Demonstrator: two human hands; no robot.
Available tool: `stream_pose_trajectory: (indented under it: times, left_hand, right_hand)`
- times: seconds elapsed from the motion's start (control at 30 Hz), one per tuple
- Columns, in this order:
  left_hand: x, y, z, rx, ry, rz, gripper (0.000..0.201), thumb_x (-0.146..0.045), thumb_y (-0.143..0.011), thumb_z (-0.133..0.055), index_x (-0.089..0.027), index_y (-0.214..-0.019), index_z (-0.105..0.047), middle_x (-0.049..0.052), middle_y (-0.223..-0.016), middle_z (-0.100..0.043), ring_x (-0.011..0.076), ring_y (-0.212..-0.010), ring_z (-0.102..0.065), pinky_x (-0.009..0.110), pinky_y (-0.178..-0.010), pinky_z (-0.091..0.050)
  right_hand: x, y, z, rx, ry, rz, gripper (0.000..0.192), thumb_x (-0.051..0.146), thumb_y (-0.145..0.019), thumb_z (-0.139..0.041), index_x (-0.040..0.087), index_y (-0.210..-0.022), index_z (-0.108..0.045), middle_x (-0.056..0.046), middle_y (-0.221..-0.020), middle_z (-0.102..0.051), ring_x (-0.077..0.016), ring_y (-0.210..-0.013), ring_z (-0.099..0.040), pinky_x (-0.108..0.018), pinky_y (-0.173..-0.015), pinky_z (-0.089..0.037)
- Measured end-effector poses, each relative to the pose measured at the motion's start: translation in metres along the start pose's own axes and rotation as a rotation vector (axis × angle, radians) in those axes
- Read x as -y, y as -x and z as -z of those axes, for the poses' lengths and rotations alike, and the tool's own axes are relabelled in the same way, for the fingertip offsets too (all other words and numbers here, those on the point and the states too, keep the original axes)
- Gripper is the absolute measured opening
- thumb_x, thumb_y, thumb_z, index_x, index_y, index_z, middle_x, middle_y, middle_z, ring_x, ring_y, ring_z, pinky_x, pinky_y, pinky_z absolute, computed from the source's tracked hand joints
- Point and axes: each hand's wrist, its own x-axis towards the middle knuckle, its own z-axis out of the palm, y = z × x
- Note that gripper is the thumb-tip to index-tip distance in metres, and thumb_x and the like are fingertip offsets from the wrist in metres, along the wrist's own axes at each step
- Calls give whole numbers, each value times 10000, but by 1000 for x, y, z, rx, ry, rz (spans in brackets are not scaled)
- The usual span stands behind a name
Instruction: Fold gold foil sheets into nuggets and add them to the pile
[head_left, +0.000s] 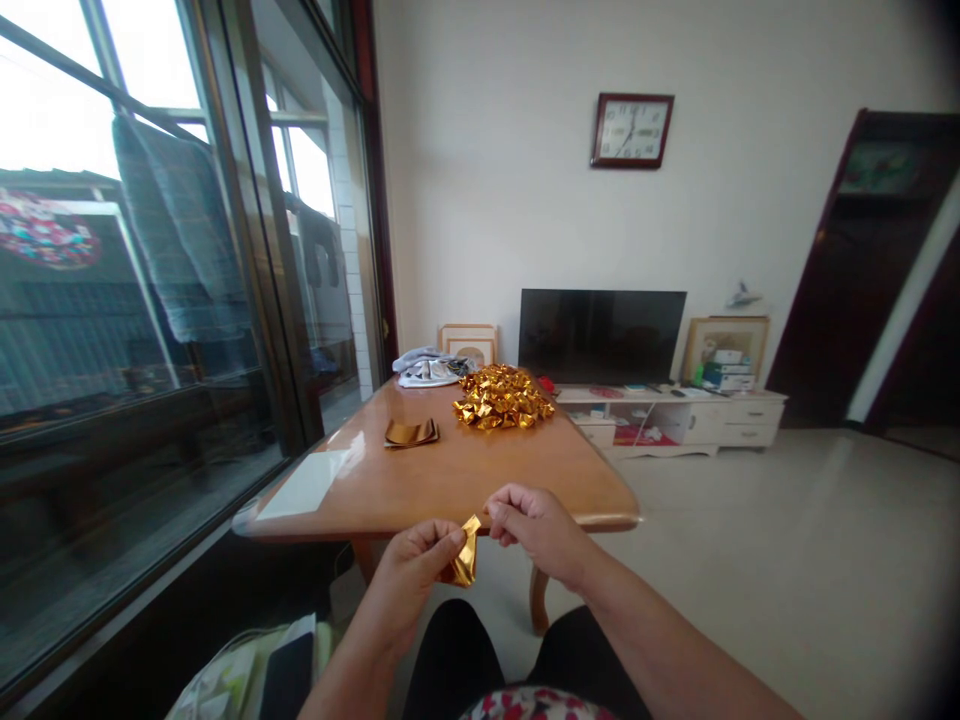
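Observation:
In front of the table's near edge, my left hand (421,562) pinches a folded piece of gold foil paper (466,562) between thumb and fingers. The foil's narrow upper end points up and right. Close to that end is my right hand (529,522), its thumb and fingers pressed together; whatever they hold, if anything, is too small to make out. A flat stack of gold foil sheets (411,432) lies on the wooden table (465,475). Farther back is a heap of folded gold foil pieces (504,398).
A white sheet (304,485) lies at the table's left near corner. Grey-and-white bundled plastic or cloth (429,368) sits at the far left end. Beyond stand a television (602,335) and a low white cabinet (739,412). Large windows (247,200) line the left side.

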Motion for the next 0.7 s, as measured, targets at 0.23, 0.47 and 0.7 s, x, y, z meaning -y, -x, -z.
stream_pose_trajectory:
  times: [0.23, 0.47, 0.7]
  left_hand:
    - [4, -1, -5, -142, -6, -93, 301, -422, -807, -723, -139, -718, -669, 27, -646, -628, 121, -599, -518, 218, -582, -412]
    - [8, -5, -5, -264, -114, -169, 289, -434, -787, -732, -145, -789, -719, 47, -711, -680, 157, -643, -592, 261, -634, -492]
    - [11, -2, -7, -358, -417, -289, 263, -445, -837, -669, -195, -819, -750, 67, -807, -741, 228, -805, -676, 311, -741, -541]
  right_hand:
    - [9, 8, -12, -194, 230, 228, 154, 297, -885, -564, 192, -826, -659, 6, -746, -647, -141, -700, -569, -244, -649, -439]
    - [10, 9, -20, -205, 285, 248, 129, 230, -869, -569, 195, -837, -689, -9, -780, -688, -148, -724, -603, -250, -671, -447]
    - [2, 6, -27, -271, 252, 220, 116, 241, -868, -588, 193, -843, -691, -7, -788, -689, -154, -739, -620, -256, -678, -459]
